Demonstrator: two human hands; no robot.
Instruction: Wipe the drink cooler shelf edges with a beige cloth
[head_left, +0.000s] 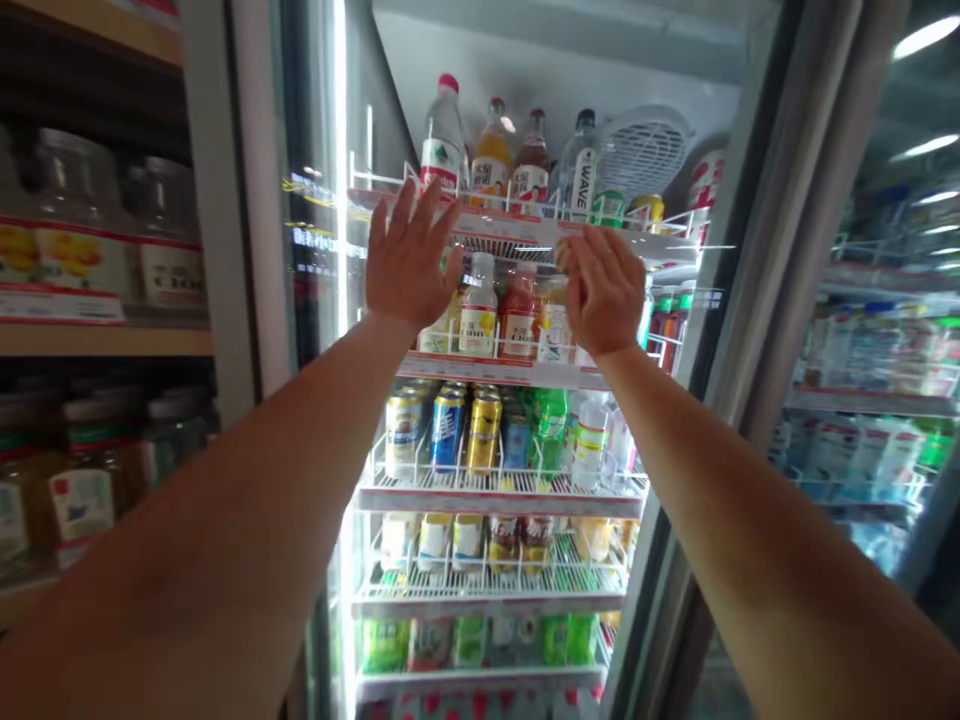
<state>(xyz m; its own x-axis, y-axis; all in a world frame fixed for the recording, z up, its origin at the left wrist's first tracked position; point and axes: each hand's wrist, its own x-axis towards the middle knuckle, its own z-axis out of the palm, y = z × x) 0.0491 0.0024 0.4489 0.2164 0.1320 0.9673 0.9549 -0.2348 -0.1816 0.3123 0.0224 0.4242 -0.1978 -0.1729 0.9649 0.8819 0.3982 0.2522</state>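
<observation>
My left hand [412, 262] is raised with its fingers spread, palm toward the glass door [311, 270] of a lit drinks cooler. It is nearest to the top shelf edge and the red-capped water bottle [441, 140] behind the glass; I cannot tell whether the palm touches the pane. To its right, my right hand [606, 288] is closed with curled fingers. A small pale bit [562, 254] shows at its fingertips, too unclear to name. Behind this hand are the second shelf's juice bottles [517, 315], partly hidden by it.
Lower cooler shelves hold cans [484, 430], green bottles [551, 425] and packs. On the left, a wooden shelf [105, 338] carries jars [82, 215]. A metal door frame [780, 280] stands at the right, with more drinks [877, 345] beyond it.
</observation>
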